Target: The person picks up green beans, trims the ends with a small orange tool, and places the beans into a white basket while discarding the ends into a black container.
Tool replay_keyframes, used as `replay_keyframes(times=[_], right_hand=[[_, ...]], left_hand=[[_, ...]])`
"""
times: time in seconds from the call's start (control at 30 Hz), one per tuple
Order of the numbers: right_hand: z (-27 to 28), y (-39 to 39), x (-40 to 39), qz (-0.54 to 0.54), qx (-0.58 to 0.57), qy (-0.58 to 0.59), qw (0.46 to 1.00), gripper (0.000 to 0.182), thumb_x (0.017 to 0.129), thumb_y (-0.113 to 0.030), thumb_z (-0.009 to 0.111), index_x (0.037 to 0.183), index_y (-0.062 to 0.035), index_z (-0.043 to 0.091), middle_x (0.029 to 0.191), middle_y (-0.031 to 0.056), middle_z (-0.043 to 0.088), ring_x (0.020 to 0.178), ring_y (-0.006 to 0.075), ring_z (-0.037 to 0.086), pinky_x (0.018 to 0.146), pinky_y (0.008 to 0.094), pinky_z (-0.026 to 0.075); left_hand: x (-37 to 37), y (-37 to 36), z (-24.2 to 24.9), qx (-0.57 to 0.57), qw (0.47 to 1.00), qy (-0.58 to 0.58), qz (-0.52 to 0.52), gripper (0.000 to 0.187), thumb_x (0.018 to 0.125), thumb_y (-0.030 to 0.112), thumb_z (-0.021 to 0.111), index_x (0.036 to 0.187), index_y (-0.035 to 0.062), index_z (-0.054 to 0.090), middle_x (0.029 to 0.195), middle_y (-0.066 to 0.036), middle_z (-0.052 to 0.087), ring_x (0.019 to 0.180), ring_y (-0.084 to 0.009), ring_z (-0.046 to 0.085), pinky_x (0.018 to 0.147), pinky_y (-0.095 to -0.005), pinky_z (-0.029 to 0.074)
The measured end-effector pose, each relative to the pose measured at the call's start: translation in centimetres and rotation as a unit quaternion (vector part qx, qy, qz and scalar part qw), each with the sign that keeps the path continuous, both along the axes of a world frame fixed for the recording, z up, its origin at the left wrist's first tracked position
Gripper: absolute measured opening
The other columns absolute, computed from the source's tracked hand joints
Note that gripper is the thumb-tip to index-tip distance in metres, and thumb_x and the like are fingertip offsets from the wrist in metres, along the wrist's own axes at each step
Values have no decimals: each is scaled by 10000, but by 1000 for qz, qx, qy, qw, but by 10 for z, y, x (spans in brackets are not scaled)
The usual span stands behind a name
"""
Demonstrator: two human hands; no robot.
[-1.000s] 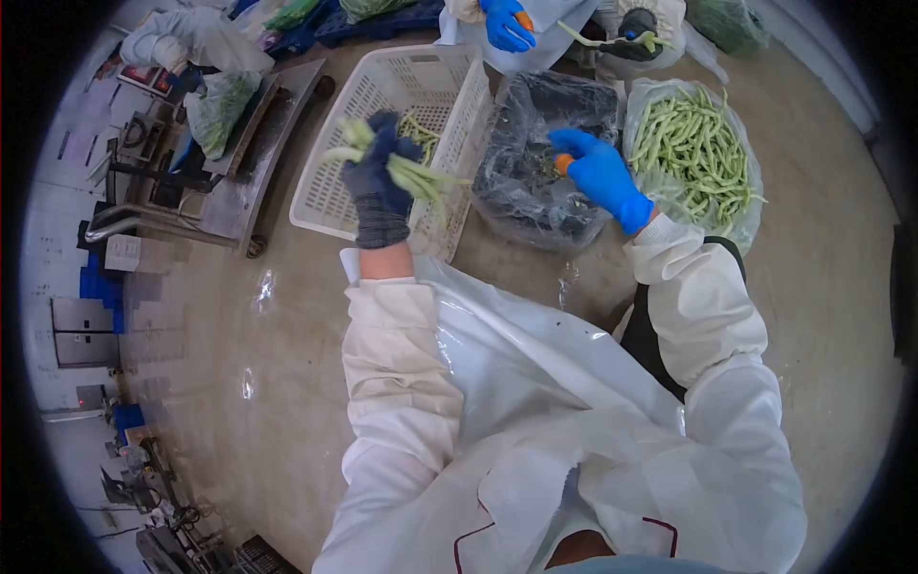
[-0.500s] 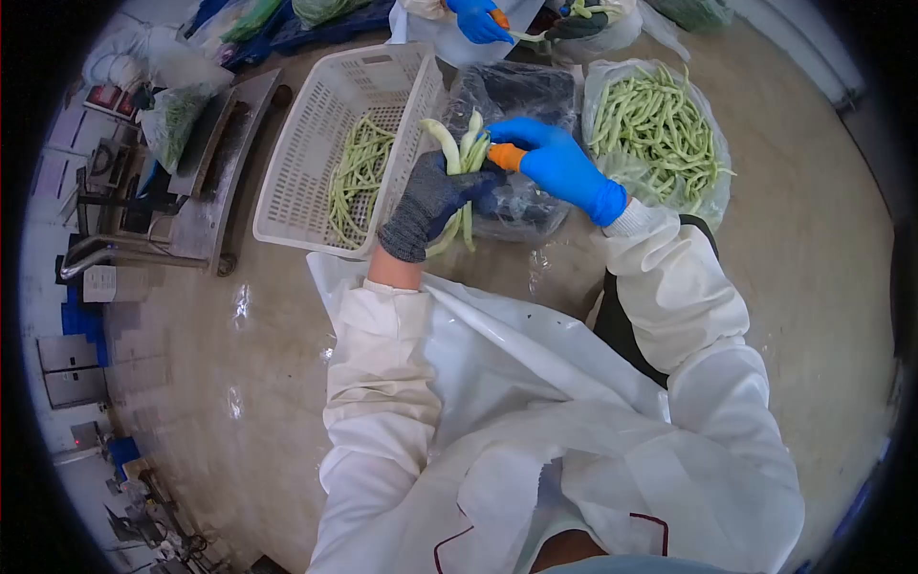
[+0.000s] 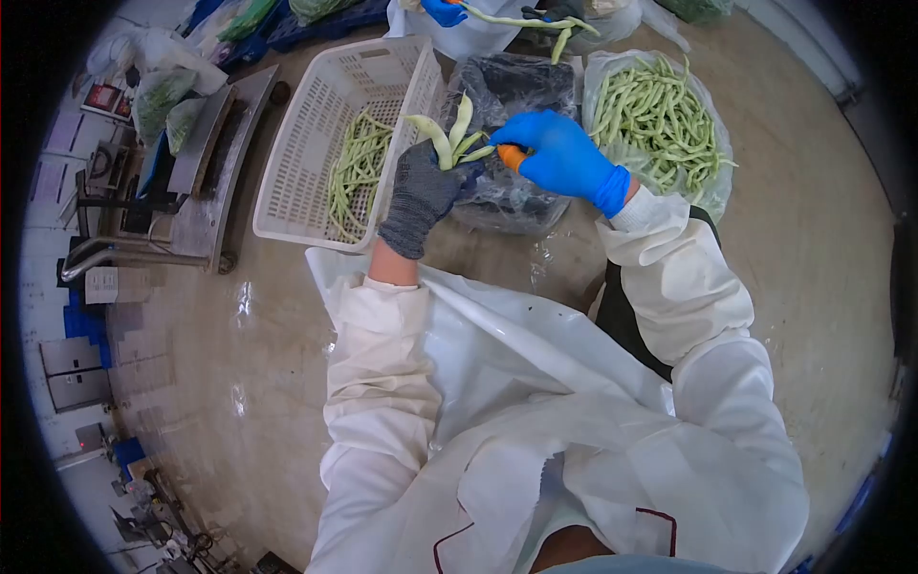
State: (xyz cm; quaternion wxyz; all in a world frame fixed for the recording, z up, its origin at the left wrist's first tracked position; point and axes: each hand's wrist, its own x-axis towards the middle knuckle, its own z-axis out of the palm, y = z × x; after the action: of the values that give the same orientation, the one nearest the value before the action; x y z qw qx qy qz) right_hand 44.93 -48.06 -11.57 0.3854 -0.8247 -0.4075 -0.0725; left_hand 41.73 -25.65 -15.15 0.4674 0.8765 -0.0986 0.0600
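My left hand (image 3: 426,191), in a dark grey glove, is closed round several green beans (image 3: 442,145) whose ends fan out above the fingers. Just right of it is my right hand (image 3: 564,158), in a blue glove, closed on an orange-handled tool (image 3: 512,157). The tool's tip is too small to make out and lies near the bean ends. Beneath both hands sits a black crate lined with clear plastic (image 3: 516,206).
A white perforated basket (image 3: 296,191) with some beans stands at the left. To the right is a clear bag full of beans (image 3: 660,124). At the top, a co-worker's gloved hands (image 3: 446,11) hold beans. A metal cart (image 3: 225,172) stands far left.
My right hand has moved slightly right, away from my left hand. The beans in my left hand are spread differently, and none hang below it now. The co-worker's hands have moved up.
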Motion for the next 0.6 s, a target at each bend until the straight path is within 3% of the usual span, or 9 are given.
replay_keyframes(times=[0.07, 0.17, 0.27, 0.33, 0.37, 0.43, 0.47, 0.53, 0.6], right_hand=[[1, 1, 0, 0, -27, -28, 999, 186, 782, -108, 618, 952, -53, 670, 869, 138, 639, 766, 331, 599, 692, 390, 487], [3, 1, 0, -4, -55, -41, 998, 174, 777, -112, 604, 927, -48, 665, 858, 145, 631, 771, 345, 592, 692, 402, 480], [-2, 3, -2, -39, -34, -47, 998, 179, 776, -100, 590, 929, -44, 664, 857, 148, 632, 762, 312, 600, 697, 378, 479], [-13, 7, -2, -85, 45, -17, 995, 199, 774, -95, 584, 947, -43, 667, 862, 139, 645, 744, 260, 610, 692, 346, 479], [-16, 5, 2, -50, 116, 129, 983, 214, 772, -91, 584, 961, -32, 666, 881, 132, 652, 751, 233, 606, 694, 334, 479], [-19, -2, 13, 25, 247, 408, 879, 245, 769, -82, 582, 988, -11, 665, 918, 118, 664, 763, 179, 596, 699, 311, 478], [-23, -3, 15, 23, 255, 448, 857, 258, 768, -79, 586, 1001, 3, 662, 939, 119, 664, 775, 171, 588, 708, 305, 480], [-34, -2, 18, 20, 271, 526, 806, 287, 767, -75, 593, 1026, 32, 655, 981, 120, 664, 797, 153, 571, 726, 294, 482], [-40, -6, 25, -93, 157, 369, 911, 292, 769, -68, 590, 1033, 39, 653, 1001, 153, 657, 830, 194, 591, 757, 309, 485]], left_hand=[[1, -1, -4, 47, 999, -16, 13, 324, 718, 198, 741, 950, 4, 626, 818, -200, 636, 749, -374, 618, 672, -443, 490], [-4, -9, 11, 108, 993, -35, 23, 299, 733, 112, 757, 1001, 8, 675, 844, -81, 681, 690, -143, 621, 598, -295, 495], [-10, -20, 19, 151, 986, -57, 28, 284, 738, 116, 760, 985, 9, 669, 816, -61, 672, 692, -153, 626, 605, -301, 495], [-8, -24, 15, 60, 998, 0, 26, 248, 756, 98, 746, 972, 8, 665, 838, -64, 666, 742, -162, 636, 624, -296, 498], [-7, -26, 13, 14, 999, 28, 25, 229, 765, 89, 739, 966, 8, 663, 849, -65, 663, 766, -167, 641, 634, -293, 500], [-10, -41, 28, -297, 954, 8, 38, 201, 776, 50, 719, 964, 8, 663, 897, -78, 655, 822, -173, 638, 663, -280, 504], [-11, -45, 34, -444, 895, -3, 42, 189, 781, 30, 709, 963, 7, 663, 921, -84, 651, 850, -177, 637, 678, -273, 506], [-7, -22, 42, -410, 911, 4, 50, 226, 830, 66, 659, 1047, 6, 644, 1003, -102, 633, 903, -179, 622, 747, -283, 513], [-6, -4, 54, -421, 904, 19, 76, 269, 854, 112, 639, 1102, 8, 627, 1024, -96, 631, 903, -182, 621, 778, -298, 512]])
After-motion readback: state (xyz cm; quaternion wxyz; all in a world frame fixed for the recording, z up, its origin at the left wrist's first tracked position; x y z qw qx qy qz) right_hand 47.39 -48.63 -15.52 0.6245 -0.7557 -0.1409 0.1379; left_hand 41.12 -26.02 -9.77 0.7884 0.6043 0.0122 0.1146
